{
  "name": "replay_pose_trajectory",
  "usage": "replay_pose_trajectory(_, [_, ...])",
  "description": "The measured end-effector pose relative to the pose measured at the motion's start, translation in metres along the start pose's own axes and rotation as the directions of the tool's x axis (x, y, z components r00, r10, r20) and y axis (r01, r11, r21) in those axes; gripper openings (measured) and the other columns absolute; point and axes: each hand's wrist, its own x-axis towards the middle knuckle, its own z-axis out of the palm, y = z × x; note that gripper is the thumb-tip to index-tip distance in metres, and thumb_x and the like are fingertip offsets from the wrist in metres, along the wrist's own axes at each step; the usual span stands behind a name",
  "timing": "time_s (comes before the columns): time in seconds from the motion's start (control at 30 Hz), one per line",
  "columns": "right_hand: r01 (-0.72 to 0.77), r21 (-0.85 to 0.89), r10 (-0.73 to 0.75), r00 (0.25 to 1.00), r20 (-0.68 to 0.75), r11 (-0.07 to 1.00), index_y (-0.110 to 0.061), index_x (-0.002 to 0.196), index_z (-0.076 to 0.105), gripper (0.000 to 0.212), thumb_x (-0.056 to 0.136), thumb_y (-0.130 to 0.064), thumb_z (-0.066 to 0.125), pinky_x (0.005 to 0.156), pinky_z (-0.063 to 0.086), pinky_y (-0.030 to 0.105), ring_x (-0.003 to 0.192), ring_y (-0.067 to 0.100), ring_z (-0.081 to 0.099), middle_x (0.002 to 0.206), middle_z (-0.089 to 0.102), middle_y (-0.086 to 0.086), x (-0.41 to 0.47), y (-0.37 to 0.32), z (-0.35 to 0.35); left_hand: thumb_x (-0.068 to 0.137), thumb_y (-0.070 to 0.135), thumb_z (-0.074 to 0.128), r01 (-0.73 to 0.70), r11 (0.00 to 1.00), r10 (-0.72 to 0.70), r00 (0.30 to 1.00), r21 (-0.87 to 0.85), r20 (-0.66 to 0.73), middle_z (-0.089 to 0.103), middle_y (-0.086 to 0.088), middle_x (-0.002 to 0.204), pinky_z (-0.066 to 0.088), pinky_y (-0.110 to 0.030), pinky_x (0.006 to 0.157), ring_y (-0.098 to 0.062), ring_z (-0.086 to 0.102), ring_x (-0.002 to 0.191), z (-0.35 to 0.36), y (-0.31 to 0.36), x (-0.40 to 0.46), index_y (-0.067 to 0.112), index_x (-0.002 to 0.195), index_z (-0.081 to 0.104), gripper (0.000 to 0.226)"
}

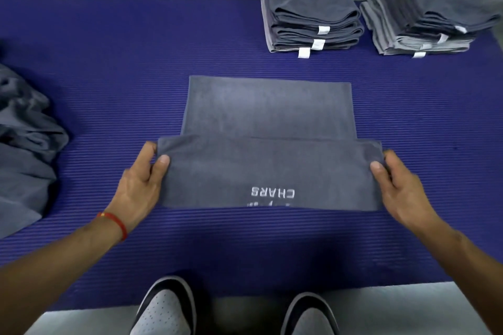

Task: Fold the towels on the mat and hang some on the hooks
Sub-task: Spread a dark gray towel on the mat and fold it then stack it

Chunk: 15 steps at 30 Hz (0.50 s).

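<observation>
Head view: the gray towel (268,160) lies on the blue mat (109,76) between both hands. The left hand (141,185) and right hand (400,187) each pinch a corner. It looks soft, light and floppy, so corners are the best places to hold.

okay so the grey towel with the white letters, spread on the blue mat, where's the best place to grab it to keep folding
Probably at the two corners of the raised near flap of the towel, one from each side. The left hand and right hand already pinch those corners, thumbs on top. Holding its full width there should keep the edge straight as it goes over the flat far half.
</observation>
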Motion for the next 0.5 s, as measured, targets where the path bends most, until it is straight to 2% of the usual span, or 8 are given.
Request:
replay_pose_trajectory(0.07, [-0.035, -0.022, 0.036, 0.999, 0.028, 0.999, -0.025, 0.091, 0.046, 0.077, 0.076, -0.097, 0.021, 0.062, 0.049, 0.048, 0.064, 0.012, 0.061, 0.077, 0.063, -0.011, -0.020, 0.010, 0.000, 0.104, 0.040, 0.043, 0.024, 1.000, -0.024, 1.000, 0.005, 0.018, 0.065, 0.010, 0.071, 0.047, -0.038, 0.063, -0.006, 0.063, 0.066, 0.001, -0.008, -0.025, 0.037, 0.095, 0.048, 0.011])
replay_pose_trajectory(0.13, [-0.057, -0.016, 0.057, 0.997, 0.056, 0.998, -0.031, 0.091, 0.048, 0.072, 0.076, -0.096, 0.022, 0.061, 0.048, 0.044, 0.064, 0.011, 0.061, 0.078, 0.064, -0.013, -0.040, 0.014, 0.001, 0.104, 0.044, 0.043, 0.037, 0.999, -0.037, 0.999, 0.005, 0.030, 0.067, 0.011, 0.077, 0.048, -0.040, 0.064, -0.006, 0.064, 0.068, 0.002, -0.014, -0.048, 0.037, 0.095, 0.050, 0.014])
replay_pose_trajectory(0.2, [-0.054, -0.003, 0.054, 0.996, 0.064, 0.999, -0.037, 0.087, 0.048, 0.050, 0.086, -0.084, 0.031, 0.058, 0.046, 0.040, 0.068, 0.009, 0.062, 0.078, 0.064, -0.014, -0.050, 0.012, 0.000, 0.103, 0.043, 0.044, 0.037, 0.999, -0.037, 0.999, -0.002, 0.021, 0.068, 0.011, 0.079, 0.050, -0.031, 0.064, -0.006, 0.065, 0.070, 0.003, -0.015, -0.058, 0.037, 0.096, 0.052, 0.012])
replay_pose_trajectory(0.27, [-0.037, 0.005, 0.037, 0.999, 0.031, 0.999, -0.039, 0.084, 0.047, 0.024, 0.096, -0.059, 0.042, 0.059, 0.045, 0.042, 0.069, 0.010, 0.061, 0.077, 0.063, -0.013, -0.042, 0.005, -0.002, 0.103, 0.036, 0.046, 0.029, 1.000, -0.030, 1.000, -0.010, -0.010, 0.067, 0.010, 0.078, 0.046, -0.022, 0.060, -0.006, 0.065, 0.070, 0.002, -0.009, -0.051, 0.038, 0.094, 0.051, 0.010])
replay_pose_trajectory(0.33, [0.000, 0.016, 0.001, 0.999, -0.043, 1.000, -0.035, 0.088, 0.050, 0.017, 0.102, -0.043, 0.047, 0.064, 0.047, 0.049, 0.067, 0.014, 0.060, 0.075, 0.063, -0.008, -0.018, -0.002, -0.006, 0.103, 0.035, 0.046, -0.030, 0.999, 0.031, 0.998, 0.018, -0.063, 0.064, 0.003, 0.072, 0.046, -0.030, 0.060, -0.009, 0.063, 0.067, -0.002, 0.003, -0.029, 0.035, 0.096, 0.050, 0.008])
replay_pose_trajectory(0.4, [0.030, 0.026, -0.026, 0.991, -0.128, 0.999, -0.026, 0.098, 0.055, 0.016, 0.104, -0.040, 0.049, 0.072, 0.050, 0.051, 0.076, 0.023, 0.063, 0.081, 0.065, -0.005, 0.019, -0.006, -0.005, 0.104, 0.038, 0.047, -0.069, 0.997, 0.071, 0.993, 0.031, -0.098, 0.066, 0.003, 0.075, 0.046, -0.038, 0.064, -0.008, 0.063, 0.069, -0.005, 0.014, 0.007, 0.030, 0.103, 0.050, 0.009])
replay_pose_trajectory(0.5, [-0.043, 0.028, 0.047, 0.991, -0.129, 0.999, -0.018, 0.105, 0.056, 0.025, 0.105, -0.041, 0.048, 0.081, 0.049, 0.046, 0.089, 0.030, 0.064, 0.092, 0.066, 0.002, 0.078, -0.009, 0.008, 0.100, 0.045, 0.054, 0.000, 1.000, 0.000, 1.000, -0.007, -0.030, 0.072, -0.004, 0.081, 0.053, -0.042, 0.071, -0.021, 0.068, 0.076, -0.002, 0.009, 0.080, 0.033, 0.103, 0.052, 0.013])
